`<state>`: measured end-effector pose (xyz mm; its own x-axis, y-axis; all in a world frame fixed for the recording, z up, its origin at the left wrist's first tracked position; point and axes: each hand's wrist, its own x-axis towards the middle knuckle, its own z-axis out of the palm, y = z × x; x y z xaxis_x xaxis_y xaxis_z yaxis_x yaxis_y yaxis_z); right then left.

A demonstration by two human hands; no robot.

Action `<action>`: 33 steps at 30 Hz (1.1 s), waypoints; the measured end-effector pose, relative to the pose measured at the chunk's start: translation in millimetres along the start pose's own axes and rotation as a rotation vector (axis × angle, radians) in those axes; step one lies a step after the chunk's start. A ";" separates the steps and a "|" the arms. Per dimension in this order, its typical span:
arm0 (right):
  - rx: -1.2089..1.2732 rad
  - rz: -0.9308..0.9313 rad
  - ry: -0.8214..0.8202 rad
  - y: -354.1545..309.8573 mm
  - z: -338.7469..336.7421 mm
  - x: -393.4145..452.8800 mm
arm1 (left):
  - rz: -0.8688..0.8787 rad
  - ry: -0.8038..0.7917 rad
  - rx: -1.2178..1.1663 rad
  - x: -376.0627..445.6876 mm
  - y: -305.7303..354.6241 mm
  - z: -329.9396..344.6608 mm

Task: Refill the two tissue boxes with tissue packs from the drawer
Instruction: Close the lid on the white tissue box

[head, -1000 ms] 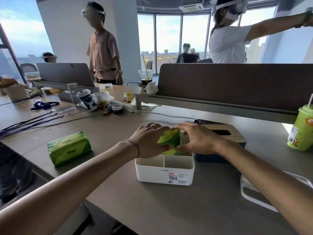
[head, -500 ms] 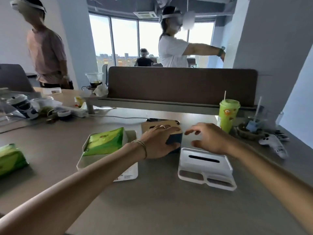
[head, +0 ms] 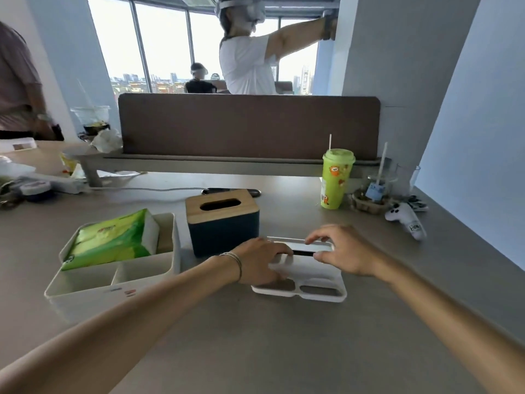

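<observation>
head view: desk (head: 284, 351) seen from above and behind the hands, both forearms entering from the lower edge.
white box (head: 85, 291): left of centre, open-topped; a green tissue pack (head: 113, 240) lies tilted in its large rear compartment, apparently so the lid can close over it.
white lid (head: 306, 282): flat on the desk at centre, just in front of the dark box; likely set aside during filling.
left hand (head: 260, 264): palm down on the lid's left part, fingers curled over its raised ridge.
right hand (head: 341, 251): palm down at the lid's right, fingers spread, thumb and fingertips pinching the ridge.
dark box (head: 224, 223): centre, wooden lid on; contents cannot be told.
green cup (head: 335, 180): right of centre, well apart.
</observation>
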<state>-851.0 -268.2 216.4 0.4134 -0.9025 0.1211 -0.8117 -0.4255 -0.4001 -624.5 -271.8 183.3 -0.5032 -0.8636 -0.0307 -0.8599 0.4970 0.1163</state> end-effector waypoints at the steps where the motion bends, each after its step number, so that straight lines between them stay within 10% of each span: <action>1: -0.003 0.004 0.002 1.4 0.3 -1.5 | -0.003 0.002 0.008 1.3 -0.5 0.3; 33: -0.065 -0.409 0.097 -178.3 3.2 60.8 | -0.149 0.419 -0.058 -147.2 -95.6 -124.1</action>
<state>-679.8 -247.0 292.3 0.6686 -0.6590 0.3444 -0.6143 -0.7506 -0.2434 -457.7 -202.7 299.9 -0.2863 -0.8910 0.3523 -0.9081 0.3697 0.1969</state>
